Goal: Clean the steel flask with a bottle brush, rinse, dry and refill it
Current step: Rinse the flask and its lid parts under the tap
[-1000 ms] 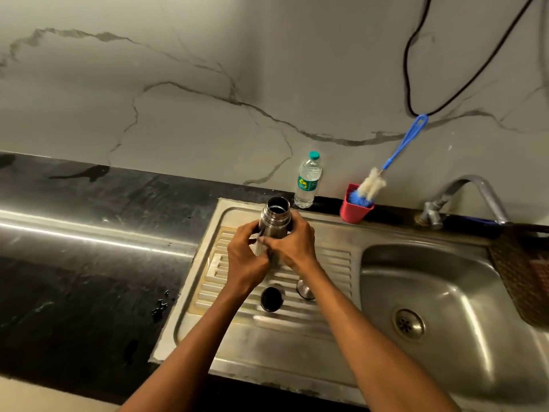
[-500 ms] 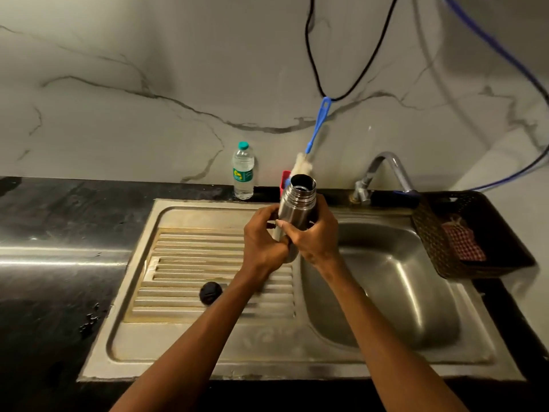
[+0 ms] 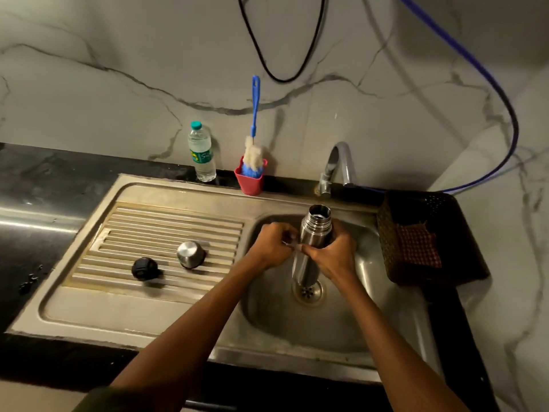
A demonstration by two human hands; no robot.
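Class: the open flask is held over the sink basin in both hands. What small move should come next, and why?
Probably free the left hand and reach for the brush in the red cup. The flask is open over the basin, gripped by the right hand, its cap off, and no brush is in hand.

Two bare forearms, no watch-type or ring-type item visible on either wrist or finger. Left hand (image 3: pixel 271 245) and right hand (image 3: pixel 332 257) both bare, no gloves. Short nails, pale at the tips where they show on the right hand. Below the left hand, down past the elbow end of the arm, a dark olive-green sleeve edge (image 3: pixel 98 396), blurred, fabric detail unclear. Right arm shows no sleeve
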